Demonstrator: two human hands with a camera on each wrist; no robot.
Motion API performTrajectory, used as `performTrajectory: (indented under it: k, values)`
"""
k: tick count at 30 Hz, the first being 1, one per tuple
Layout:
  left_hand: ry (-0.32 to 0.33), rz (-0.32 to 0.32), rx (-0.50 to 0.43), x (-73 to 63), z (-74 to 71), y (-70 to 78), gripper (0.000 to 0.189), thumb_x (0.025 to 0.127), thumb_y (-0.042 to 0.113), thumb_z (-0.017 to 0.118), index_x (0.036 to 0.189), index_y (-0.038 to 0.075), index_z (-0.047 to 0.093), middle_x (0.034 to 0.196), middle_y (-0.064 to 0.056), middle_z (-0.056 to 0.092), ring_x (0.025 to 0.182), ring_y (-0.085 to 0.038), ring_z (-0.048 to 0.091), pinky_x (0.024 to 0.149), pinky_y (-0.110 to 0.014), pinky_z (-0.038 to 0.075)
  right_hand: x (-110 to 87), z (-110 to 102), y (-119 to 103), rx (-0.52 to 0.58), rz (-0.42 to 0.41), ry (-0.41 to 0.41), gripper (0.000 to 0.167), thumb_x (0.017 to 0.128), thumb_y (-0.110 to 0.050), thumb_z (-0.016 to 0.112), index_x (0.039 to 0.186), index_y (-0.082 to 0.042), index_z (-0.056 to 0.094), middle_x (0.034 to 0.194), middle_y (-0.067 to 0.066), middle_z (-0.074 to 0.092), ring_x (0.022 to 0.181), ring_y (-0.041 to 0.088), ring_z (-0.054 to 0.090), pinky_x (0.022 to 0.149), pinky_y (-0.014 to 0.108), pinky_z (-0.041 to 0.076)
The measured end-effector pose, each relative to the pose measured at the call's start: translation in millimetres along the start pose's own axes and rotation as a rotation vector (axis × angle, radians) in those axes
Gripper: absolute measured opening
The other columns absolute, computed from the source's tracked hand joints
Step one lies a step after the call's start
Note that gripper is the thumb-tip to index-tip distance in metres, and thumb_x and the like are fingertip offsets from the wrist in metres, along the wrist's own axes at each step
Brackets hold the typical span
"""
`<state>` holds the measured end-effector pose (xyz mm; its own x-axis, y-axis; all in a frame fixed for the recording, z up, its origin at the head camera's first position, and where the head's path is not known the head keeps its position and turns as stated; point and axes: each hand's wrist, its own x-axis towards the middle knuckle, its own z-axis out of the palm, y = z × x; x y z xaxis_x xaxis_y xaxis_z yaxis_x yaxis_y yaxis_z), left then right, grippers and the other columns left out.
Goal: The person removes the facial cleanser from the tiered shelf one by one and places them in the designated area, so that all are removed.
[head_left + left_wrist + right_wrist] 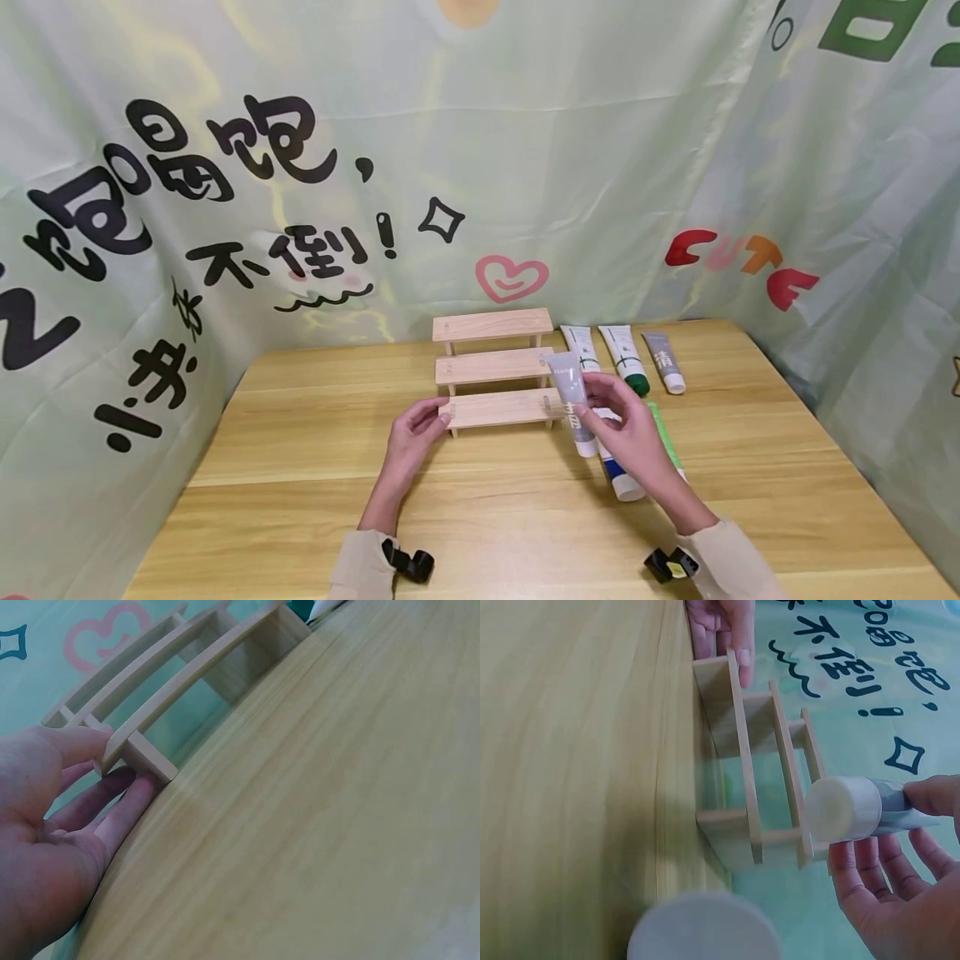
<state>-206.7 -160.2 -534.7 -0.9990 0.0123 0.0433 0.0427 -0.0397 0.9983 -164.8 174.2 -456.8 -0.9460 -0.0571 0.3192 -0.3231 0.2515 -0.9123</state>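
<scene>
A pale wooden three-tier stand [495, 367] stands on the table by the back curtain. At the left end of its lowest step, my left hand [412, 437] grips the board, its thumb and fingers around the edge in the left wrist view. My right hand [633, 433] pinches a grey squeeze tube [567, 385] above the table, at the right end of that step. The tube's white cap [844, 810] points down in the head view. Below this hand lie a white and blue tube [621, 477] and a green tube [664, 435], both partly hidden.
Two white tubes with green markings [579, 343] [624, 357] lie right of the stand, with a second grey tube [664, 362] beside them. A printed curtain [600, 183] encloses the wooden table [300, 467] at the back and sides.
</scene>
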Motion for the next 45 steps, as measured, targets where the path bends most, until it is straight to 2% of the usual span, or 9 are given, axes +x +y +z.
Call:
performTrajectory:
  k: [7,13,17,26,30,37,42,45]
  values:
    - [-0.001,0.006,-0.007,-1.5,0.3,0.0,0.033,0.095,0.004,0.073,0.127,-0.001,0.068,0.132,-0.021,0.064,0.114,-0.027,0.065,0.091,-0.028,0.059,-11.6,-22.9,3.3,-0.100,-0.003,0.017,0.044,0.099,-0.009,0.070,0.140,-0.008,0.055,0.127,0.013,0.064,0.103,0.010,0.064,0.077,0.022,0.060]
    - [-0.012,0.015,-0.011,-1.5,0.6,-0.5,0.033,0.094,0.004,0.074,0.126,-0.001,0.068,0.132,-0.021,0.063,0.114,-0.029,0.065,0.090,-0.029,0.060,-21.1,-45.6,6.4,-0.177,-0.053,0.064,0.047,0.098,-0.004,0.069,0.143,-0.008,0.054,0.120,0.016,0.068,0.102,0.002,0.063,0.079,0.015,0.057]
    - [-0.021,0.013,-0.009,-1.6,1.1,-1.0,0.033,0.094,0.005,0.075,0.126,-0.001,0.068,0.133,-0.020,0.063,0.116,-0.030,0.064,0.091,-0.029,0.060,-27.4,-60.7,7.2,-0.231,-0.052,0.093,0.051,0.096,-0.002,0.071,0.144,-0.007,0.053,0.117,0.018,0.070,0.101,-0.003,0.063,0.078,0.011,0.055]
    - [-0.023,0.021,-0.008,-1.5,2.2,-1.9,0.036,0.094,0.007,0.075,0.128,-0.002,0.067,0.135,-0.022,0.061,0.118,-0.033,0.063,0.092,-0.028,0.059,-32.7,-90.6,14.7,-0.304,0.012,0.117,0.050,0.097,-0.005,0.071,0.145,-0.006,0.054,0.117,0.023,0.068,0.097,-0.008,0.061,0.077,0.008,0.053]
    - [-0.020,0.008,-0.006,-0.9,1.5,-1.8,0.035,0.094,0.006,0.074,0.128,-0.001,0.067,0.135,-0.021,0.062,0.118,-0.032,0.063,0.092,-0.029,0.059,-35.2,-100.8,22.9,-0.357,0.058,0.114,0.049,0.099,-0.011,0.070,0.145,-0.006,0.053,0.118,0.024,0.068,0.097,-0.012,0.057,0.079,0.004,0.049]
    - [-0.010,0.009,-0.011,-0.7,0.1,-0.1,0.034,0.094,0.005,0.074,0.127,-0.001,0.068,0.133,-0.022,0.063,0.115,-0.029,0.065,0.091,-0.029,0.059,-36.8,-116.3,32.8,-0.407,0.116,0.110,0.050,0.100,-0.016,0.070,0.144,-0.004,0.052,0.116,0.027,0.068,0.091,-0.015,0.055,0.075,0.002,0.047]
    - [-0.010,0.010,-0.007,-1.2,-0.9,0.7,0.034,0.094,0.004,0.074,0.127,-0.001,0.068,0.132,-0.021,0.063,0.115,-0.029,0.065,0.091,-0.029,0.059,-36.3,-125.9,39.3,-0.449,0.162,0.078,0.051,0.098,-0.017,0.072,0.143,-0.003,0.053,0.115,0.028,0.068,0.085,-0.011,0.056,0.070,0.007,0.050]
    - [-0.009,0.013,-0.006,-1.1,-1.3,1.5,0.033,0.094,0.004,0.074,0.126,-0.001,0.068,0.132,-0.021,0.063,0.115,-0.029,0.064,0.091,-0.029,0.059,-36.0,-130.7,44.8,-0.484,0.204,0.044,0.051,0.098,-0.019,0.072,0.143,-0.003,0.053,0.113,0.027,0.068,0.083,-0.004,0.058,0.067,0.012,0.051]
